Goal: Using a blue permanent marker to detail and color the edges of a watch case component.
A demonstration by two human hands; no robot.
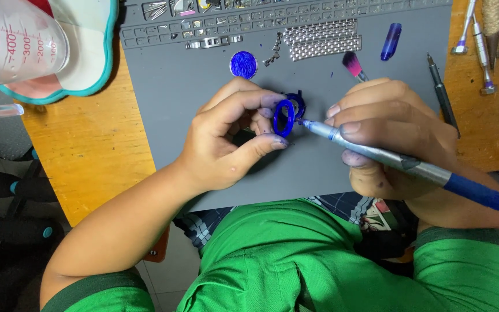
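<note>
Here, grey mat [203, 86], wooden table [88, 138]

Bright, even overhead light, soft shadows under both hands on the grey mat [203, 86]. Sharp centre focus. Measuring cup [15, 40] far left is blurred, with slight edge distortion.

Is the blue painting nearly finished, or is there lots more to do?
Partly done, it seems. The round disc on the grey mat is already all blue. The left hand holds a blue ring while the right hand touches a pen tool to it. The metal band pieces remain unpainted silver.
</note>
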